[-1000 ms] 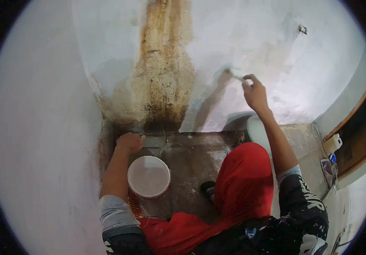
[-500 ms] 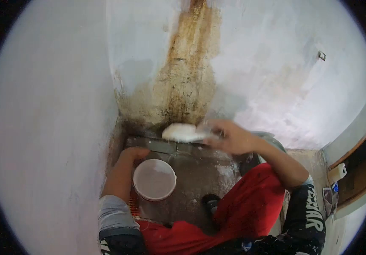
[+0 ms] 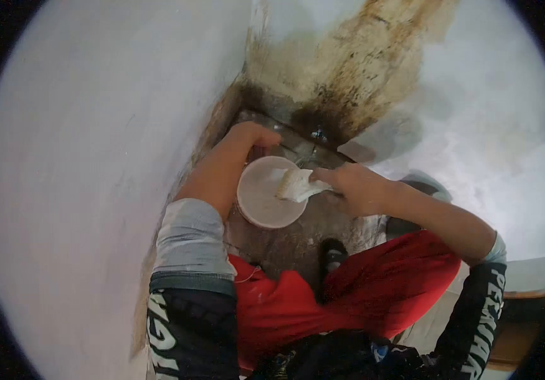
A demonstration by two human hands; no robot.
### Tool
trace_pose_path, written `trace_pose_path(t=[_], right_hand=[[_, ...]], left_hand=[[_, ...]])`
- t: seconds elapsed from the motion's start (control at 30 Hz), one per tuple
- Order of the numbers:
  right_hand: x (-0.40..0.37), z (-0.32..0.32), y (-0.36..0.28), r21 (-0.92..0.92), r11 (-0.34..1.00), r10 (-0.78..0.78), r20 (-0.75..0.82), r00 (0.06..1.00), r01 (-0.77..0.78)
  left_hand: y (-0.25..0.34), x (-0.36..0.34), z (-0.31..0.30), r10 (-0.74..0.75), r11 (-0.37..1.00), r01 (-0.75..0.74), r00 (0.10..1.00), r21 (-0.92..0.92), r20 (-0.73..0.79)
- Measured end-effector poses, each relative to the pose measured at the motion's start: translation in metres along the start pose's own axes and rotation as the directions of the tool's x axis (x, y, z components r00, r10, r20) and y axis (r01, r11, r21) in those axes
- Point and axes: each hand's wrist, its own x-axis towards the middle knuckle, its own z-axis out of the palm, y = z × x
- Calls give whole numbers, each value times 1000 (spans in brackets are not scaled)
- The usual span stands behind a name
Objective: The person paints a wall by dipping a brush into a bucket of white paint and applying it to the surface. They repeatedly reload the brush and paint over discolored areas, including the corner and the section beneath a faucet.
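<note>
My right hand (image 3: 358, 189) grips a wide paintbrush (image 3: 297, 185) coated in white. Its bristle end points left and overlaps the right part of a round bucket (image 3: 244, 209) in this view. Pale, whitish liquid (image 3: 261, 201) fills the inside of the bucket, which stands on the floor. Beyond the bucket's far left rim, close to the wall corner, is my left hand (image 3: 258, 135). It holds nothing visible; one digit stretches to the right, and the others hang partly hidden beside the bucket.
A pale wall (image 3: 107, 158) rises close on the left. The far wall carries a brown and black stain (image 3: 373, 57) down to the floor (image 3: 285, 244). A dark rounded container (image 3: 405, 225) is partly hidden behind my right forearm. My red-clothed leg (image 3: 392, 278) is bent at the right.
The brush has come down from in front of the stained wall to over the bucket. The view has tilted down and turned, so the bucket and my left hand appear higher and farther right.
</note>
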Motion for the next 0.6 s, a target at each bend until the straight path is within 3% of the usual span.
trace_pose_path(t=[0.03,0.13,0.2,0.23,0.3,0.37,0.4,0.47,0.53,0.6], right_hand=[[11,8,-1,-75,997,-13,24,1000,15],[47,48,3,-186,979,-64,75,995,77],[75,80,10,-228,966,-104,101,989,125],[88,97,13,-209,974,-55,144,988,84],[109,127,18,-182,982,-11,188,982,45],[122,155,18,-80,982,173,46,984,-169],[127,167,17,-73,983,173,46,984,-170],[134,183,10,116,926,374,-144,916,-359],[137,184,7,140,915,397,-141,907,-379],[137,184,5,166,900,425,-121,897,-404]], left_hand=[[5,-5,0,67,986,-61,997,156,-37],[32,-83,16,54,976,-22,988,218,-144],[34,-80,20,48,991,-37,995,129,-90],[34,-77,21,54,998,-52,998,41,-42],[35,-67,20,46,998,-46,999,31,16],[34,-60,21,40,999,-41,996,24,75],[34,-57,20,28,999,-30,993,15,111],[38,-62,22,13,1000,-16,989,15,147],[45,-82,24,81,987,-87,995,133,50],[45,-74,23,54,993,-64,994,94,98]])
